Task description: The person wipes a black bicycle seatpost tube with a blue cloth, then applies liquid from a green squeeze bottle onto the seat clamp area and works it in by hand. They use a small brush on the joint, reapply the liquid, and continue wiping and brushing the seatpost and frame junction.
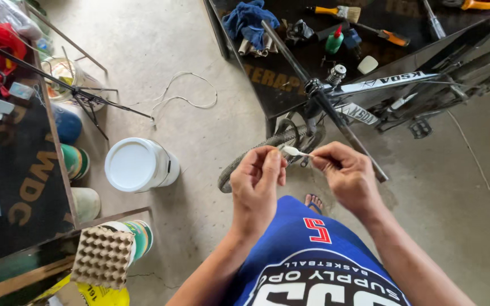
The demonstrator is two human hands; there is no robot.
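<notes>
Left hand (256, 177): fingertips pinching the white strip's (294, 151) end, just above the bicycle wheel (267, 148)
Right hand (344, 173): clenched on the strip's other end
Risk: thin strip could slip; a loose pinch drops it beside the wheel

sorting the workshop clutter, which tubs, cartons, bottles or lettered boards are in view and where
White round lidded plastic tub: on the floor, left of the hands.
Brown cardboard egg tray: lower left, on a board's edge.
Small green bottle with red cap: on the black mat, top centre.
Dark lettered board: far left, black with tan letters.
</notes>
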